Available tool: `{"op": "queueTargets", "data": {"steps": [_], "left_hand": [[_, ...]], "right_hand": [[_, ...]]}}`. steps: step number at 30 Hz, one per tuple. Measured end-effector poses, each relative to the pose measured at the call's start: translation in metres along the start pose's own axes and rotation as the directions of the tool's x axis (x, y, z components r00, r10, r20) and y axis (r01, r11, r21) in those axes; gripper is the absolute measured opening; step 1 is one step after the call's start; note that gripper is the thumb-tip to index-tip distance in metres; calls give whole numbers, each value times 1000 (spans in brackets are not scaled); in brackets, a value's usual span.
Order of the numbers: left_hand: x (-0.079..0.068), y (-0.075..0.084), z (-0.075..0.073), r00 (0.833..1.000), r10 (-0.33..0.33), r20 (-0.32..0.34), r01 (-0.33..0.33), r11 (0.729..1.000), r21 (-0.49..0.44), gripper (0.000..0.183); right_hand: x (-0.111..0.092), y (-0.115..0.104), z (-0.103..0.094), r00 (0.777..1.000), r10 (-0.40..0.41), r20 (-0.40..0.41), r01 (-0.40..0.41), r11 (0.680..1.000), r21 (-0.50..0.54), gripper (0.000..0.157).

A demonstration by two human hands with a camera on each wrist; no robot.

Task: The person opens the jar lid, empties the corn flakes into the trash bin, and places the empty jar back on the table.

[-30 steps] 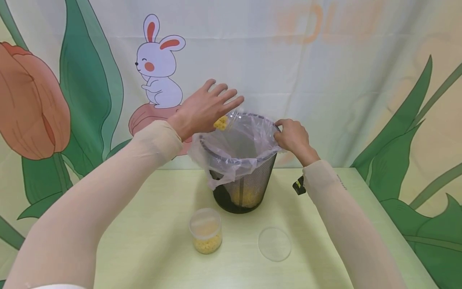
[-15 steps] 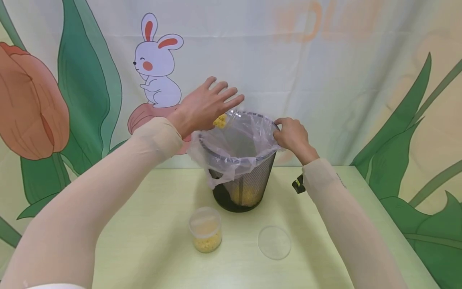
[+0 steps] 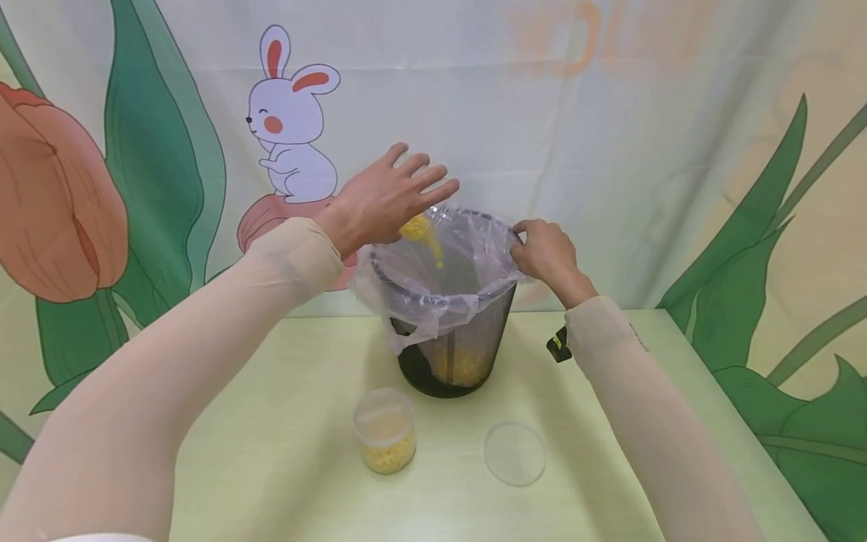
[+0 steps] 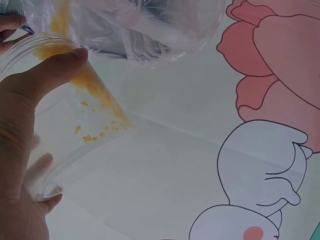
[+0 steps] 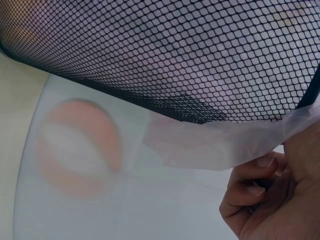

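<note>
My left hand (image 3: 386, 199) grips a clear jar (image 4: 92, 107), tipped over the mouth of a black mesh wastebasket (image 3: 497, 320). Yellow crumbs (image 3: 436, 256) pour from the jar's mouth into the basket, and a few bits cling inside near its base. A thin translucent bag (image 3: 433, 316) lines the basket, folded out over the rim. At the right side of that rim my right hand (image 3: 547, 252) holds on, its fingers (image 5: 250, 195) curled by the bag's edge. More yellow stuff shows through the mesh at the bottom.
A second clear jar (image 3: 384, 433), lidded and part full of yellow crumbs, stands on the table (image 3: 271, 452) before the basket. To its right lies a round clear lid (image 3: 513, 454). Behind hangs a printed cloth (image 3: 609, 150) with a rabbit and tulips.
Yellow crumbs that sat inside the tilted jar now stream out of it into the basket. Both hands keep nearly the same places; the view has shifted slightly.
</note>
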State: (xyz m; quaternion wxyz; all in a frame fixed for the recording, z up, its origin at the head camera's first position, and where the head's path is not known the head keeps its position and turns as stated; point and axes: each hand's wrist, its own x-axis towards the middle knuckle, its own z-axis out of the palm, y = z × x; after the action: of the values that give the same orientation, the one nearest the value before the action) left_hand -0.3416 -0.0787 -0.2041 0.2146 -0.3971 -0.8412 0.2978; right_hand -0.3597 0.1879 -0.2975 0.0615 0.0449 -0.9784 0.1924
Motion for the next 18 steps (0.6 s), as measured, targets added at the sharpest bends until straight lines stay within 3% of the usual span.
{"op": "queueTargets", "data": {"steps": [18], "left_hand": [[2, 1, -3, 999, 26, 28, -27, 999, 35, 89]], "right_hand": [[-2, 0, 2, 1000, 1, -16, -1, 1000, -1, 49]]}}
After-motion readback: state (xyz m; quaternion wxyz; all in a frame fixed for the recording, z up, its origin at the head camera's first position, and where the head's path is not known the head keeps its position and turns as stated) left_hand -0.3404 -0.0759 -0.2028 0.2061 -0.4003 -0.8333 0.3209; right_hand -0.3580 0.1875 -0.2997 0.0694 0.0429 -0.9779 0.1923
